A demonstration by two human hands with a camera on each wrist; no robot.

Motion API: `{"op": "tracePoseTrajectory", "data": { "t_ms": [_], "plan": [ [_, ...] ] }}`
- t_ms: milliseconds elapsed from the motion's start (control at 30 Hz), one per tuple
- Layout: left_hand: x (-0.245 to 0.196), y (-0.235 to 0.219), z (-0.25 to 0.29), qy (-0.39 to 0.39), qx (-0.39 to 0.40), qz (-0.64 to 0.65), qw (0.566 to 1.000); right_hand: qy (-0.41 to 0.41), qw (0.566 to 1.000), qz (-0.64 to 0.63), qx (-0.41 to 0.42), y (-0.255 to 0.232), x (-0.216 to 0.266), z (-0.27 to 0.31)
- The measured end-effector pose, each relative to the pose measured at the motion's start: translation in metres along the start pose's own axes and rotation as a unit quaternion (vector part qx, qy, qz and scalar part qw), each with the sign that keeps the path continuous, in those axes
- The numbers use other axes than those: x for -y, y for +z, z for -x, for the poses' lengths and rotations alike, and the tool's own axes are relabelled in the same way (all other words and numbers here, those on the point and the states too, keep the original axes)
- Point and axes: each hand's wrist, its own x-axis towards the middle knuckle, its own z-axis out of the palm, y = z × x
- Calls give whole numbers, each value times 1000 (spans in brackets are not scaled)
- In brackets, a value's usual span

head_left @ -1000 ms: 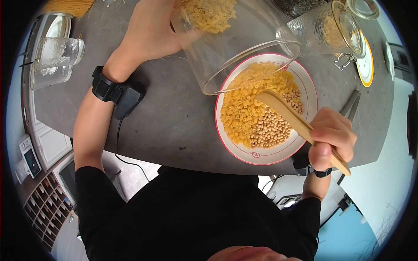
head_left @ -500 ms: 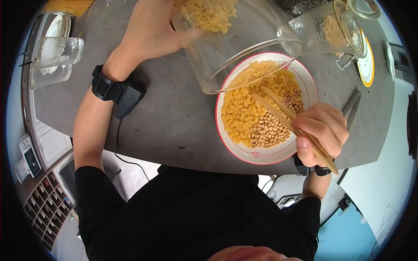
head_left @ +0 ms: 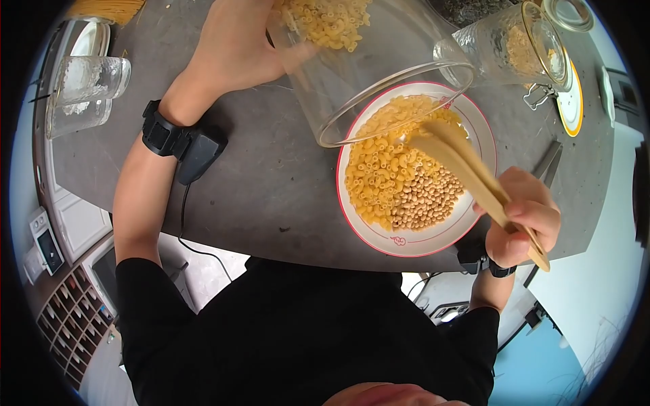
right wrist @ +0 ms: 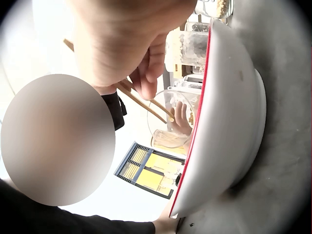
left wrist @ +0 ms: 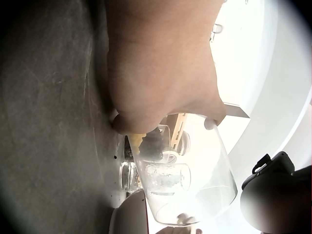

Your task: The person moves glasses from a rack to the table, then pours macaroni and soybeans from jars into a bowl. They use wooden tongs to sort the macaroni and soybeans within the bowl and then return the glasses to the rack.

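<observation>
The left hand's (head_left: pixel 237 51) fingers grip the tilted glass jar (head_left: pixel 393 34). The right hand (head_left: pixel 525 220), fingers pinching wooden tongs (head_left: pixel 472 174), has swung rightward; whether the blurred tips carry macaroni (head_left: pixel 372 181) (heaped left in the bowl (head_left: pixel 433 245), more inside the jar) I cannot tell, so picking seems unfinished.

The head view looks down from above onto the desk (head_left: pixel 271 176), left hand (head_left: pixel 233 57) and right hand (head_left: pixel 525 220). Both wrist views look low and sideways from close up, left along the glass jar (left wrist: pixel 209 183), right beside the bowl (right wrist: pixel 226 122); all three share jar and bowl.
</observation>
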Motion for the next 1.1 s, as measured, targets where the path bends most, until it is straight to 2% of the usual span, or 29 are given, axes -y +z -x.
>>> {"op": "tracePoseTrajectory", "data": {
  "t_ms": [67, 133, 200, 300, 367, 533, 600, 800, 1000, 1067, 1100],
  "plan": [
    [0, -2, -1, 2, 1, -1, 1000, -29, 999, 29, 10, 2, -6, -8],
    [-1, -2, -1, 3, 3, 0, 1000, -60, 990, 109, 73, 1, -5, -14],
    [-2, -4, -2, 1, 10, -10, 1000, -54, 993, 83, 63, -2, -3, -11],
    [-3, -2, -3, 11, 2, -17, 1000, -31, 989, 115, 88, -2, -1, -13],
    [-3, -1, -3, 10, 1, -16, 1000, -62, 969, 204, 125, 4, -6, -17],
    [-1, 0, -1, 17, -11, 6, 1000, -57, 965, 215, 138, 11, -5, -18],
    [-3, -3, -3, 10, 7, -13, 1000, -58, 965, 217, 138, 13, -3, -17],
    [0, -1, -3, 27, -1, 3, 1000, -71, 960, 239, 129, 11, -1, -13],
    [-1, 0, -2, 11, -1, 0, 1000, -16, 984, 153, 88, 0, 6, -9],
    [-2, -2, -3, 8, 4, -9, 1000, -32, 999, 30, -6, 3, 2, -1],
    [-3, -2, -3, 6, 8, -16, 1000, -58, 997, 47, -18, 8, -1, -6]
  ]
}}
